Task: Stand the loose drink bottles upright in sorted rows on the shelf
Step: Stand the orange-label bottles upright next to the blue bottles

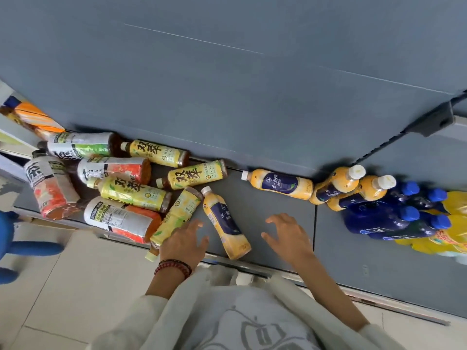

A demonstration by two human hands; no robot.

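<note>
While both hands hover low over the front of the dark grey flat metal shelf board, neither has hold of anything. The left hand, with dark red bead bracelets on its wrist, has its fingers spread and loosely bent. It overlaps the lower end of a lying yellow-green-labelled plastic tea bottle; whether it touches it I cannot tell. The right hand is likewise spread, over bare board.

Between the hands a yellow plastic bottle with a navy label and white cap lies on its side, its cap pointing toward the back. A second bottle of that kind lies along the matt grey-blue back panel. Its base is just beside two upright bottles of the same yellow drink. Right of these stand dark blue bottles with blue caps in rows, then bright yellow wrapped packs.

At the left end lies a loose heap of more yellow-green tea bottles and white-labelled bottles with orange-red bands, touching and crossing one another.

A seam divides the board, and a dark bracket sits on the upright at right. Below the shelf edge lies a pale tiled floor.
</note>
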